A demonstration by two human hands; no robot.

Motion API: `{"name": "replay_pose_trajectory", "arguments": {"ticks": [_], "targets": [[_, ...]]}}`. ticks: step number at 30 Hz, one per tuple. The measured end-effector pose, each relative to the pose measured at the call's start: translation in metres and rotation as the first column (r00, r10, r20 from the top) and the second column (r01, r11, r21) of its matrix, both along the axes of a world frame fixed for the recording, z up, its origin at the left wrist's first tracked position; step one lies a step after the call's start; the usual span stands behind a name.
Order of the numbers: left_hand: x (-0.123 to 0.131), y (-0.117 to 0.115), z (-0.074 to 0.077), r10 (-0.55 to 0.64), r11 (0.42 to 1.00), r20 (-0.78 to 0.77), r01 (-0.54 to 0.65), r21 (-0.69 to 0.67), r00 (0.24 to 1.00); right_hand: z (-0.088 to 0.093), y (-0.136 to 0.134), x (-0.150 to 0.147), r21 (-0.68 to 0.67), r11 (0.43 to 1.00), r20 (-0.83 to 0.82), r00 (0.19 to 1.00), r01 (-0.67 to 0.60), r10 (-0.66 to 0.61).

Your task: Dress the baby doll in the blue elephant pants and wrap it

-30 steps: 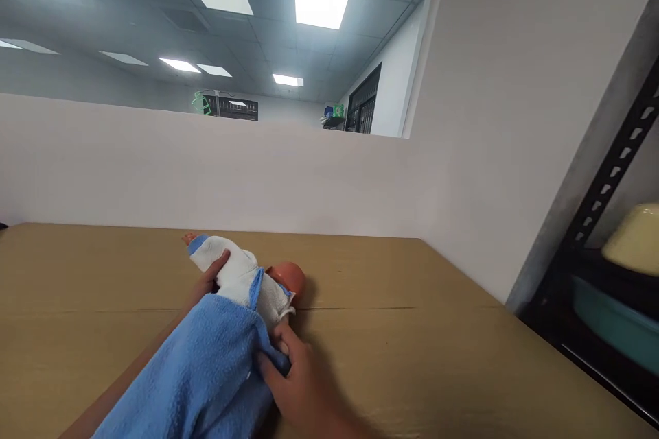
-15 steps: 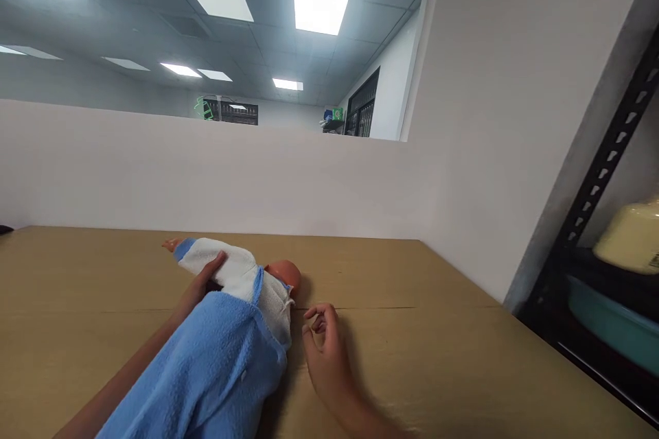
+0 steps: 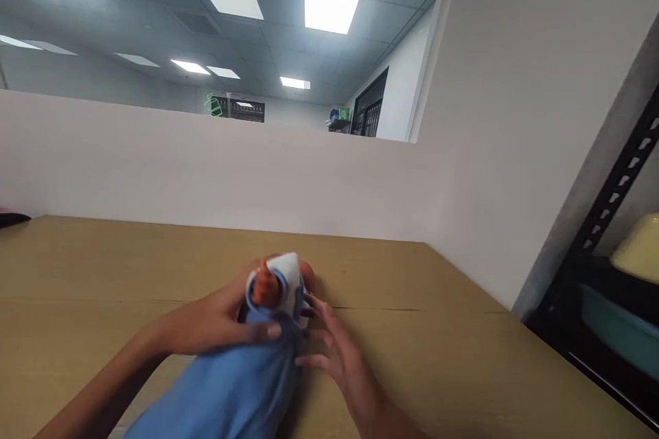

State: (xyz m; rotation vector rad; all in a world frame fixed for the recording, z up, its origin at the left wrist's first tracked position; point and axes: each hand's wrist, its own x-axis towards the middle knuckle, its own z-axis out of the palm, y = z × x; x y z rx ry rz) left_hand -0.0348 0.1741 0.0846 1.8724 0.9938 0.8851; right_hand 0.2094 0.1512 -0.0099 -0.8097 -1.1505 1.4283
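A doll (image 3: 226, 384) in blue and white fleece clothing lies on the wooden table, its lower part reaching the bottom edge of the view. Its reddish-brown hand pokes out of a blue-trimmed white sleeve (image 3: 285, 266), and part of its head (image 3: 307, 276) shows behind that sleeve. My left hand (image 3: 221, 319) is wrapped round the doll's upper body from the left, thumb across the blue cloth. On the right side, my right hand (image 3: 334, 350) has its fingers spread, with the fingertips at the doll's side.
The brown table top (image 3: 437, 350) runs back to a low white wall (image 3: 231, 175). Along the right stands a black metal shelf (image 3: 597, 226) with a yellow item (image 3: 638, 250) and a teal basin (image 3: 618, 329). A dark object (image 3: 13, 219) sits at the far left edge.
The doll's arm has swung from the far left to upright over its body. My left hand has moved right with it. My right hand has opened its fingers and now meets the doll's side.
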Motion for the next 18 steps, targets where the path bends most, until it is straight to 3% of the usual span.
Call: {"name": "replay_pose_trajectory", "arguments": {"ticks": [2, 4, 6, 8, 10, 15, 18], "targets": [[-0.005, -0.011, 0.01, -0.116, 0.991, -0.194, 0.128, 0.048, 0.974, -0.012, 0.005, 0.011, -0.091, 0.996, 0.013, 1.0, 0.025, -0.023], [-0.01, -0.013, 0.014, -0.127, 0.99, -0.239, 0.136, 0.022, 0.963, -0.026, 0.005, 0.024, -0.182, 0.978, 0.034, 0.995, 0.097, -0.093], [-0.014, -0.008, 0.011, -0.082, 0.996, -0.211, 0.088, 0.019, 0.974, -0.037, -0.001, 0.039, -0.203, 0.979, -0.018, 0.999, 0.036, -0.04], [-0.017, 0.002, 0.001, -0.024, 0.999, -0.184, 0.032, 0.042, 0.983, -0.042, -0.009, 0.056, -0.148, 0.987, -0.074, 0.996, -0.068, 0.057], [-0.019, 0.013, -0.013, 0.019, 0.999, -0.19, -0.01, 0.051, 0.982, -0.043, -0.013, 0.073, -0.078, 0.996, -0.021, 0.999, -0.051, 0.05], [-0.022, 0.035, -0.051, 0.16, 0.985, -0.35, -0.17, 0.002, 0.923, -0.052, -0.009, 0.102, -0.006, 0.972, 0.205, 0.952, 0.234, -0.228], [-0.023, 0.041, -0.063, 0.078, 0.987, -0.515, -0.14, -0.083, 0.854, -0.06, -0.001, 0.108, 0.001, 0.938, 0.266, 0.904, 0.347, -0.335]]}}
